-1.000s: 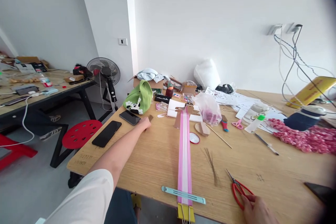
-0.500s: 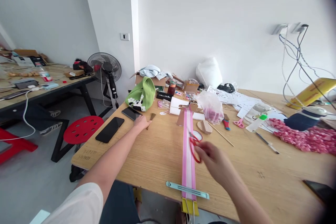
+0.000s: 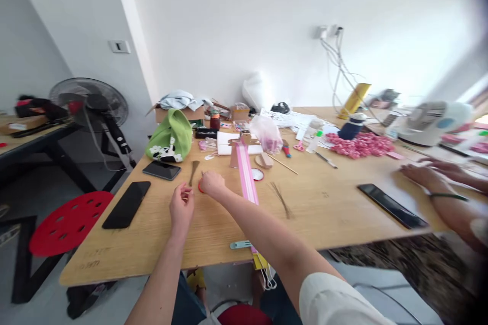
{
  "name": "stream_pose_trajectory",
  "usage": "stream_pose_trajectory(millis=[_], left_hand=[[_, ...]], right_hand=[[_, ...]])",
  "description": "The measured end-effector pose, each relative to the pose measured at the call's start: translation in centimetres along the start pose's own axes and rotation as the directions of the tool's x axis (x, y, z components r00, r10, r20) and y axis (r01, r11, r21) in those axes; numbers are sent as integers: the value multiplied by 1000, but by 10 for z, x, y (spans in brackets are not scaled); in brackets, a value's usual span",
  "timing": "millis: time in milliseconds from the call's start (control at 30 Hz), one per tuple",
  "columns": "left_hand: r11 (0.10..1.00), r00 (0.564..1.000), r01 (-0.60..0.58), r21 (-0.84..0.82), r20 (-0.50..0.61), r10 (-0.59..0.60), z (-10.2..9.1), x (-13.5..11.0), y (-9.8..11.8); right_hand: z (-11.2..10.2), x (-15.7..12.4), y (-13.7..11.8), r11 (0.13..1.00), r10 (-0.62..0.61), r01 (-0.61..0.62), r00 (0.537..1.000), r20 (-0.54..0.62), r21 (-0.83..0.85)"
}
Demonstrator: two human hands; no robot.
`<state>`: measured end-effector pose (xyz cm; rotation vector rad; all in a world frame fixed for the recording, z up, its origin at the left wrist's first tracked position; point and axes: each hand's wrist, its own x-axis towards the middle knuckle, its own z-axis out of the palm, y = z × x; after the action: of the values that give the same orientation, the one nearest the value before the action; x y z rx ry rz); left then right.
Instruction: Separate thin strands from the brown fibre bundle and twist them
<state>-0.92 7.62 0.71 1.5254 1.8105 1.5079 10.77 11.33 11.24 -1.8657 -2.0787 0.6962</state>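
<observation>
So, what do the hands look like from the head camera, over that wooden table (image 3: pixel 328 213)?

Well, the left hand (image 3: pixel 182 207) is lifted off the wood, its fingers (image 3: pixel 185 194) loosely curled. Nothing shows in it, but I can't tell for certain whether it's pinching anything fine.

And the right one?

The right hand (image 3: pixel 212 185) reaches across from the white sleeve (image 3: pixel 324 302), low over the table, just right of the left hand. A red piece (image 3: pixel 200 188) peeks out beside its fingertips, mostly hidden, so I can't tell what it is or whether the hand is clamped on it.

What's closest to them?

A flat brown wooden tool (image 3: pixel 193 172) lies just beyond the hands, and a long pink strip (image 3: pixel 246 177) runs away to the far side, right of them. Two black phones (image 3: pixel 126 204) sit left, with a green bag (image 3: pixel 170 136) further off.

Anyone else there?

Yes, a second person's hands (image 3: pixel 430 172) lie at the far right, near another phone (image 3: pixel 392 206), one wrist wearing a green band (image 3: pixel 448 196).
</observation>
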Motion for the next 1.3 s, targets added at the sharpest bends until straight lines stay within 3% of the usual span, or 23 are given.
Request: stream_pose_trajectory(millis=[100,133,200,300,367,400,467,633,1300], left_hand=[[999,998,-1,-33,-60,-1,7,-10,-9],[1000,997,1,-29,-79,-4,8,-12,-12],[1000,994,-3,-15,-110,1,8,-15,-16],[1000,994,-14,9,-111,15,8,-16,-17],[1000,995,-15,28,-100,17,8,-15,-15],[999,995,-12,39,-98,16,9,-15,-14],[998,994,0,65,-107,7,9,-14,-13],[989,987,60,138,-155,-38,8,-12,-16],[954,986,126,271,-143,-90,8,-11,-8]], right_hand=[[-19,-32,31,996,-80,83,993,-82,32],[-28,-45,53,992,-103,111,986,-133,51],[-49,-71,114,963,-86,170,930,-358,210],[-72,-103,220,929,227,16,764,-604,369],[-73,-118,277,906,394,-124,595,-701,404],[-68,-124,298,892,431,-149,562,-706,426],[-54,-135,322,876,465,-164,539,-702,453],[-26,-145,330,868,478,-150,514,-713,473],[-22,-145,331,904,408,-114,520,-751,413]])
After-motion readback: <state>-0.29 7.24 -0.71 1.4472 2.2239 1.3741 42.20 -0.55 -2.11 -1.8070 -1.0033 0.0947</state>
